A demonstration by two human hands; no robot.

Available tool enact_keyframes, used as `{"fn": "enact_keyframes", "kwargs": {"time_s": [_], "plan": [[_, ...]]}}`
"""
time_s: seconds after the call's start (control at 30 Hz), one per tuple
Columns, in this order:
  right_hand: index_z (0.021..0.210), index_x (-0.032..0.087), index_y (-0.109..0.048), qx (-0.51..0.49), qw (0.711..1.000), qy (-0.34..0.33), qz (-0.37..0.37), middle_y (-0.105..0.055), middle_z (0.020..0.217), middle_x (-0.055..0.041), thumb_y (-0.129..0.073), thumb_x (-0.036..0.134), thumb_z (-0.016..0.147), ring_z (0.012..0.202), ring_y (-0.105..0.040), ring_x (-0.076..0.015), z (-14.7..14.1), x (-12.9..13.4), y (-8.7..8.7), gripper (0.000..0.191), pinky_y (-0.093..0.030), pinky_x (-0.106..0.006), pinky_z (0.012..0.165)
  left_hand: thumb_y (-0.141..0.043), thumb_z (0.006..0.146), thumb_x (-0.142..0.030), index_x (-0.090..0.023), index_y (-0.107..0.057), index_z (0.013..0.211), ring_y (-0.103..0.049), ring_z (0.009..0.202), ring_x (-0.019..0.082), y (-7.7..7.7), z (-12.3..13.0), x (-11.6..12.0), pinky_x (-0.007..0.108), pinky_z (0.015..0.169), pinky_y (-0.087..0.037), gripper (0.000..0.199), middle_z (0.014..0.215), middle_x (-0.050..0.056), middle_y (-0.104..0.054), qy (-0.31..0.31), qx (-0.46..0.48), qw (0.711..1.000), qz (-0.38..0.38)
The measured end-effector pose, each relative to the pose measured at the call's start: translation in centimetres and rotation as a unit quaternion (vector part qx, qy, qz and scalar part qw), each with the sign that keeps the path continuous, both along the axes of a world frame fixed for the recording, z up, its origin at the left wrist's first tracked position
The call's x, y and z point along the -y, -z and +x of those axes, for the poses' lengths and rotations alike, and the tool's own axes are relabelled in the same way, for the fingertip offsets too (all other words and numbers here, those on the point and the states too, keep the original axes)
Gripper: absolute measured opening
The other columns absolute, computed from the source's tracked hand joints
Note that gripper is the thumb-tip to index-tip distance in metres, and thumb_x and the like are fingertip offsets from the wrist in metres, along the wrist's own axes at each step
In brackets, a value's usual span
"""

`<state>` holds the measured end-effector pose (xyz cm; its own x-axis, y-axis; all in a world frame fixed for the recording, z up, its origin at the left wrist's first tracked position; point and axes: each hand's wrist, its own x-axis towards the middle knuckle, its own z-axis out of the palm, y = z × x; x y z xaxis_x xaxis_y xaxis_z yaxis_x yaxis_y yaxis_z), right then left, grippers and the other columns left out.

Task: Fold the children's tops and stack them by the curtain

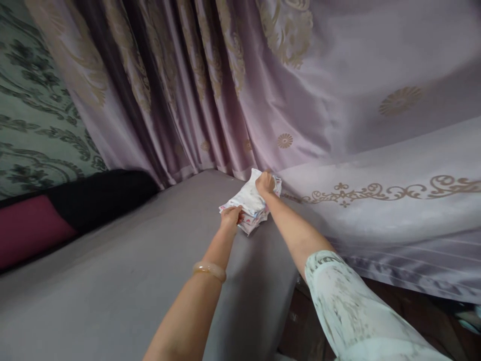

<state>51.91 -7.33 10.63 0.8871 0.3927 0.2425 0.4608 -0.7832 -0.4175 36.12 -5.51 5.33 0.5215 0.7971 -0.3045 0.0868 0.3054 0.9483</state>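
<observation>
A small stack of folded white cloths (249, 198) with red and blue patterns lies at the far right corner of the grey padded surface (150, 271), beside the curtain. My left hand (231, 215) is closed at the stack's near left edge, thumb and fingers pinching the cloth there. On the top right part of the stack sits my right hand (265, 184), its fingers curled in on the upper cloth. The fingertips of my right hand are hidden beneath it. A pale bangle (209, 271) circles my left wrist.
Shiny purple curtains (240, 100) with gold patterns hang behind and to the right of the grey surface. A black and dark pink item (37, 225) lies along the left, against the green patterned wall (33, 110). Dark floor (304, 326) shows at the lower right.
</observation>
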Motion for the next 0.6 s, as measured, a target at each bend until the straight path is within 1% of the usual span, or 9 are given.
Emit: {"fn": "enact_keyframes", "kwargs": {"time_s": [0.07, 0.2, 0.23, 0.27, 0.33, 0.4, 0.5, 0.6], "plan": [[0.125, 0.003, -0.052, 0.003, 0.999, 0.032, 0.038, -0.067, 0.109, -0.0233, -0.044, 0.01, 0.09, 0.106, -0.065, -0.0283, -0.6, -0.5, 1.1, 0.037, -0.049, -0.032, 0.085, -0.057, 0.083, -0.014, -0.015, -0.056, 0.065, -0.05, 0.043, 0.007, 0.0, -0.4, 0.0, 0.02, 0.046, -0.038, 0.019, 0.059, 0.0, -0.058, 0.0, 0.002, 1.0, -0.015], [0.126, 0.0, -0.047, 0.02, 0.998, 0.029, 0.055, -0.062, 0.117, -0.0254, -0.054, 0.013, 0.084, 0.111, -0.061, -0.029, -1.6, -1.4, 3.0, 0.044, -0.045, -0.032, 0.091, -0.062, 0.079, -0.014, -0.014, -0.062, 0.074, -0.056, 0.05, 0.006, 0.1, -1.9, 0.2, 0.019, 0.047, -0.039, 0.005, 0.069, 0.001, -0.066, -0.004, 0.026, 0.998, -0.05], [0.127, 0.0, -0.046, 0.025, 0.998, 0.03, 0.055, -0.061, 0.119, -0.0259, -0.056, 0.014, 0.083, 0.113, -0.059, -0.0296, -1.7, -1.7, 3.4, 0.047, -0.044, -0.032, 0.093, -0.066, 0.077, -0.016, -0.015, -0.062, 0.076, -0.057, 0.05, 0.006, 0.1, -2.4, 0.2, 0.018, 0.048, -0.039, 0.004, 0.071, 0.001, -0.067, -0.006, 0.032, 0.998, -0.058], [0.13, 0.0, -0.044, 0.029, 0.998, 0.031, 0.055, -0.06, 0.121, -0.0261, -0.057, 0.015, 0.082, 0.114, -0.058, -0.03, -1.8, -1.8, 3.7, 0.051, -0.043, -0.033, 0.094, -0.069, 0.075, -0.018, -0.014, -0.063, 0.077, -0.057, 0.05, 0.006, 0.3, -3.0, 0.2, 0.018, 0.048, -0.039, 0.007, 0.071, 0.001, -0.067, -0.007, 0.036, 0.997, -0.066], [0.135, 0.0, -0.039, 0.034, 0.997, 0.033, 0.055, -0.058, 0.123, -0.026, -0.057, 0.016, 0.082, 0.115, -0.056, -0.0301, -1.9, -2.1, 4.2, 0.059, -0.041, -0.035, 0.097, -0.074, 0.07, -0.019, -0.014, -0.064, 0.08, -0.057, 0.049, 0.006, 0.6, -4.3, 0.0, 0.018, 0.048, -0.04, 0.014, 0.069, 0.002, -0.067, -0.013, 0.045, 0.996, -0.08], [0.141, -0.001, -0.033, 0.034, 0.997, 0.035, 0.053, -0.057, 0.125, -0.0261, -0.055, 0.018, 0.083, 0.117, -0.054, -0.0299, -1.9, -2.3, 4.6, 0.065, -0.039, -0.035, 0.099, -0.075, 0.069, -0.019, -0.013, -0.065, 0.081, -0.056, 0.047, 0.006, 1.1, -5.7, -0.3, 0.018, 0.047, -0.04, 0.016, 0.068, 0.002, -0.066, -0.025, 0.054, 0.994, -0.094], [0.146, -0.002, -0.026, 0.026, 0.998, 0.039, 0.05, -0.052, 0.131, -0.0271, -0.052, 0.019, 0.085, 0.121, -0.05, -0.0302, -2.0, -2.4, 4.9, 0.07, -0.036, -0.035, 0.101, -0.073, 0.071, -0.016, -0.014, -0.065, 0.079, -0.056, 0.046, 0.006, 2.0, -7.8, -1.0, 0.017, 0.045, -0.04, 0.012, 0.064, 0.001, -0.064, -0.061, 0.051, 0.992, -0.103], [0.149, -0.002, -0.021, 0.015, 0.998, 0.044, 0.046, -0.043, 0.143, -0.0269, -0.047, 0.02, 0.087, 0.131, -0.041, -0.0308, -2.2, -2.4, 5.1, 0.07, -0.03, -0.037, 0.106, -0.071, 0.072, -0.013, -0.013, -0.063, 0.076, -0.055, 0.043, 0.005, 2.8, -9.3, -1.4, 0.016, 0.043, -0.039, 0.009, 0.06, 0.0, -0.062, -0.104, 0.053, 0.986, -0.124]]}}
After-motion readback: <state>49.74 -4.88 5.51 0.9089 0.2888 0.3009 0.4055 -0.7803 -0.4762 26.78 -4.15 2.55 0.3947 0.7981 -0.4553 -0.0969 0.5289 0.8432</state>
